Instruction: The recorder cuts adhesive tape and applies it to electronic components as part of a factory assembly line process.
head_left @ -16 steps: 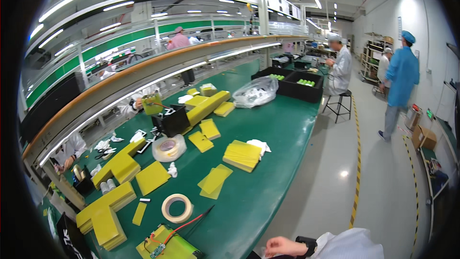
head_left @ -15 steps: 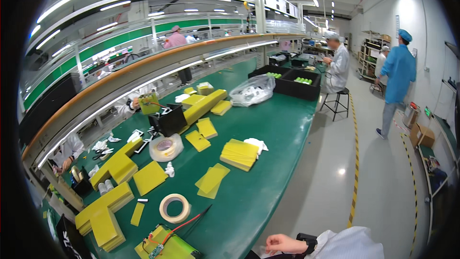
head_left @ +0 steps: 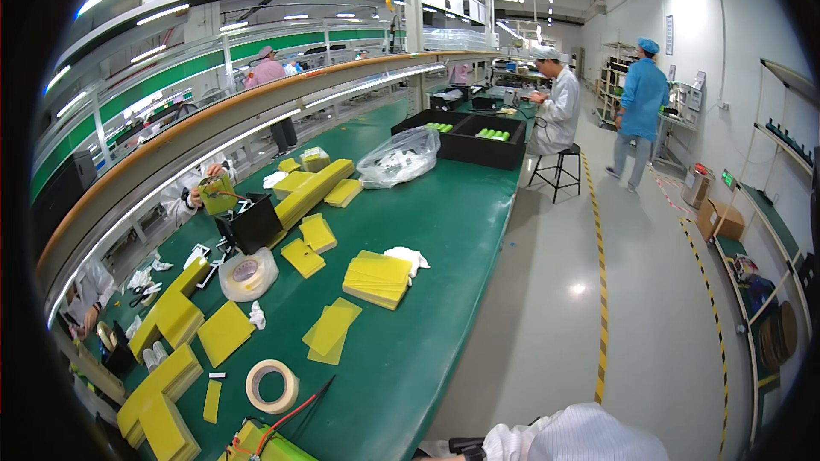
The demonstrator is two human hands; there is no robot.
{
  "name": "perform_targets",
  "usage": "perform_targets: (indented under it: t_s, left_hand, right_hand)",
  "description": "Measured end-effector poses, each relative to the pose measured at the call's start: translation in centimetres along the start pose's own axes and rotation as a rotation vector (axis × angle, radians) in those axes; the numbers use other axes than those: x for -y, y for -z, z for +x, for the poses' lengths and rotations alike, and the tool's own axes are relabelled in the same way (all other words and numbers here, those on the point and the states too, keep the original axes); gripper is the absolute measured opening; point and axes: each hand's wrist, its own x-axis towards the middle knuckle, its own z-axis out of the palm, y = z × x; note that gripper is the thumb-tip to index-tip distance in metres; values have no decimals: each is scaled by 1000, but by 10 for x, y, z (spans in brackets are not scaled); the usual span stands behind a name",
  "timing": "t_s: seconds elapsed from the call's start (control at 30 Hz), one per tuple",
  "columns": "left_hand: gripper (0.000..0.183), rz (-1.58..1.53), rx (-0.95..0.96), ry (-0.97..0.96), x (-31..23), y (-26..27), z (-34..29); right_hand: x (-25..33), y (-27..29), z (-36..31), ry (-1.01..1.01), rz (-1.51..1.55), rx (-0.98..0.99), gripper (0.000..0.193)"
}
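Note:
My right sleeve [head_left: 589,435], pale and finely striped, comes in at the lower edge with a black wristband [head_left: 465,444] by its cuff. The hand beyond it is cut off by the frame. My left hand does not show. Nearest on the green table [head_left: 410,341] is a battery pack [head_left: 252,437] in yellow-green wrap, partly cut off, with a red lead running to a black tip. Just behind it lies a roll of masking tape [head_left: 290,393]. Thin yellow sheets [head_left: 333,330] overlap farther right, and a thicker stack of yellow sheets [head_left: 376,277] lies behind them.
Along the left lie folded yellow boards [head_left: 175,312], a bagged tape roll [head_left: 248,277] and a black box [head_left: 252,226]. Far back are a clear plastic bag [head_left: 400,158] and black trays [head_left: 478,149] with green cells. Across the table, a co-worker's hand holds a yellow-green pack [head_left: 219,192].
The view has turned right, so the table has slid left. My right hand has dropped out at the lower edge, leaving the sleeve. The person in blue has walked farther away.

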Motion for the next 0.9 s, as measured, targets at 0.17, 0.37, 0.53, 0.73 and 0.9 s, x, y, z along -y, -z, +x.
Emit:
perform_targets:
  t_s: [0.17, 0.37, 0.53, 0.73, 0.9]
  left_hand:
    - [41, -37, 17, 38, 5, 3, -2]
    - [41, -105, 62, 106, 18, 5, -9]
    - [41, -221, 199, 153, 31, 11, -16]
    - [27, 145, 39, 32, -1, -31, -9]
    - [25, 325, -199, -251, -26, -59, -1]
  right_hand:
    - [-4, 32, -24, -468, 443, -215, 12]
    - [-45, 104, -76, -517, -399, -458, 59]
    - [8, 168, -109, -448, 98, -878, 54]
    - [76, 145, -94, 219, 822, -656, 35]
    - [101, 105, -76, 252, 720, -296, 28]
